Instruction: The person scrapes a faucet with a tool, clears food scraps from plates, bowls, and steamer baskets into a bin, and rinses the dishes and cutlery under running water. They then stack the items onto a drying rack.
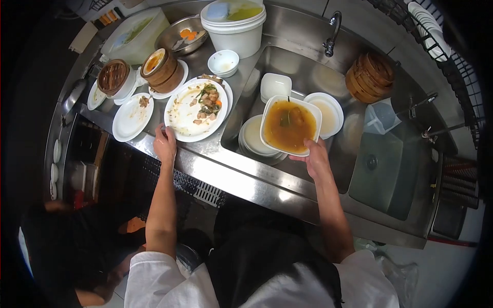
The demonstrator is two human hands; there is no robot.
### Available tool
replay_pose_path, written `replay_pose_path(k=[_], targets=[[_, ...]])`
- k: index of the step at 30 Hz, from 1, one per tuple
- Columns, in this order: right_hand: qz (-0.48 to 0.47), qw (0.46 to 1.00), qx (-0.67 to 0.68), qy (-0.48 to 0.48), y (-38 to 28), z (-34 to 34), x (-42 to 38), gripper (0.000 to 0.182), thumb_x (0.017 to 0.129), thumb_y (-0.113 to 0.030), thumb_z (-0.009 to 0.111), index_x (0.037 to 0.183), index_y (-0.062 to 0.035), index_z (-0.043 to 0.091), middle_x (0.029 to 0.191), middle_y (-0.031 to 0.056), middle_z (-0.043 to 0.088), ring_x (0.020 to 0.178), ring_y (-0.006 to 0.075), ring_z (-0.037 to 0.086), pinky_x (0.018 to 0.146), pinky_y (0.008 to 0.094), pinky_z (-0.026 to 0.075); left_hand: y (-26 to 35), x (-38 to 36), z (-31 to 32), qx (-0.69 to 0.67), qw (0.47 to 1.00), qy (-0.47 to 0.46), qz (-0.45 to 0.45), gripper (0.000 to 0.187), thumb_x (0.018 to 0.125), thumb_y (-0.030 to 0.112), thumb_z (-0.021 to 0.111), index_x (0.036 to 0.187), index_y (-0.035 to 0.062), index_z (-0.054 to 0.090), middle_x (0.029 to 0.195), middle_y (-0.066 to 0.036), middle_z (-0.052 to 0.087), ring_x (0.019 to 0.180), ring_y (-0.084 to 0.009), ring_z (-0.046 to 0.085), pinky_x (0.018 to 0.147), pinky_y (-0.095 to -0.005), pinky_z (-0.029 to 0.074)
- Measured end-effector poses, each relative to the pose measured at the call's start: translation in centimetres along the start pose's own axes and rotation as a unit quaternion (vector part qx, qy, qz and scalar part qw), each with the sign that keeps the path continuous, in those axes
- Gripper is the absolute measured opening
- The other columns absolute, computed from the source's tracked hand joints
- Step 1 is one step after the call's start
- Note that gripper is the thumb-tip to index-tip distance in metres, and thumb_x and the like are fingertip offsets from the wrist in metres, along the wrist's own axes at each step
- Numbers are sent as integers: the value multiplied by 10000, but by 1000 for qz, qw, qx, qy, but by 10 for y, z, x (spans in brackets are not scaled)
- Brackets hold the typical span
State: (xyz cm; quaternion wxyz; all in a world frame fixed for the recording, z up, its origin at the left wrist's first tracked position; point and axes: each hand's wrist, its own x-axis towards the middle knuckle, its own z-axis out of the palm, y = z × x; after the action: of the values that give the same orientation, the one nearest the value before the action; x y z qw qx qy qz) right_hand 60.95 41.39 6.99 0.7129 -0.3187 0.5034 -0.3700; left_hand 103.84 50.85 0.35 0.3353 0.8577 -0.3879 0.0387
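Note:
In my right hand (314, 156) is a square white bowl (271, 141) of brown soup, held by its near right corner over the left sink basin. The soup (290, 123) has a dark green piece floating in it. On the counter to the left, my left hand (165, 146) is closed at the near left rim of a large white plate (179, 120). Meat and vegetable scraps (208, 102) lie on that plate. Under and beside the bowl, stacked round dishes (251, 134), a small square bowl (276, 84) and a round plate (336, 110) sit in the basin.
Left of the large plate are a smaller plate (132, 120), bamboo steamers (162, 77) and a metal bowl (169, 38). White buckets (233, 38) stand behind. A faucet (333, 33), stacked steamers (370, 77) and a water-filled basin (377, 164) are right. Another person (67, 251) is lower left.

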Motion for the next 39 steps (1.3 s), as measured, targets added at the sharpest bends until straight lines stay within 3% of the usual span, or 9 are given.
replay_pose_path(k=[6, 8, 13, 16, 20, 24, 32, 36, 39], targets=[[17, 998, -41, -48, -3, 2, -10, 401, 873, -73, 387, 1255, 51, 381, 1148, 199, 549, 912, 316, 644, 610, 402, 601, -30, -1, 4, -231, 968, 72, -72, 306, 882, 193, 545, 1101, -21, 557, 725, -84, 611, 613, -163, 547, 573, -315, 448], [27, 995, -58, -76, -8, 12, -15, 394, 877, -68, 385, 1250, 59, 381, 1142, 207, 544, 901, 314, 645, 595, 386, 604, -16, -19, -13, -356, 916, 37, -183, 276, 883, 135, 510, 1114, -12, 548, 773, -67, 626, 645, -127, 573, 589, -266, 467], [67, 976, -119, -169, -1, 38, -16, 390, 876, -81, 426, 1233, 74, 397, 1118, 202, 557, 863, 303, 657, 572, 389, 602, -34, -56, -59, -283, 949, -3, -140, 240, 883, 106, 474, 1021, -19, 627, 819, -58, 650, 661, -112, 593, 624, -259, 481], [89, 957, -154, -228, 11, 65, -20, 383, 874, -89, 442, 1224, 64, 416, 1083, 187, 575, 853, 302, 654, 578, 397, 599, -40, -67, -114, -249, 959, -98, -94, 240, 888, 136, 500, 1035, 0, 631, 810, -55, 647, 664, -116, 588, 646, -261, 482], [92, 918, -169, -347, 45, 112, -28, 425, 847, -104, 484, 1242, 36, 414, 1085, 177, 581, 868, 278, 652, 589, 395, 598, -65, -92, -212, 21, 965, -261, -3, 289, 911, 225, 528, 1113, 25, 583, 944, -142, 664, 899, -279, 641, 809, -363, 490], [134, 841, -262, -454, 77, 187, -64, 433, 837, -131, 474, 1222, 65, 431, 1062, 188, 607, 832, 269, 669, 583, 357, 600, -126, -163, -317, 145, 918, -336, -152, 357, 895, 286, 545, 1157, 44, 567, 1053, -189, 642, 1006, -362, 596, 866, -417, 465], [205, 701, -384, -565, 189, 328, -173, 382, 820, -41, 419, 1162, 125, 451, 1016, 220, 619, 792, 278, 676, 568, 336, 597, -198, -405, -501, 193, 846, -236, -438, 380, 871, 275, 566, 1150, 17, 566, 1056, -219, 636, 1006, -366, 599, 869, -404, 470], [196, 622, -432, -623, 268, 393, -234, 361, 846, -56, 430, 1173, 95, 462, 1019, 196, 607, 792, 264, 665, 556, 325, 590, -180, -485, -542, 172, 779, -277, -536, 384, 879, 253, 565, 1179, 15, 550, 1074, -225, 630, 1022, -354, 599, 873, -393, 470], [81, 566, -466, -675, 332, 441, -287, 360, 809, -49, 417, 1138, 77, 493, 982, 211, 600, 772, 275, 660, 490, 323, 571, -164, -524, -573, 128, 787, -216, -564, 375, 886, 234, 555, 1193, 17, 541, 1089, -223, 625, 1018, -353, 598, 860, -399, 471]])
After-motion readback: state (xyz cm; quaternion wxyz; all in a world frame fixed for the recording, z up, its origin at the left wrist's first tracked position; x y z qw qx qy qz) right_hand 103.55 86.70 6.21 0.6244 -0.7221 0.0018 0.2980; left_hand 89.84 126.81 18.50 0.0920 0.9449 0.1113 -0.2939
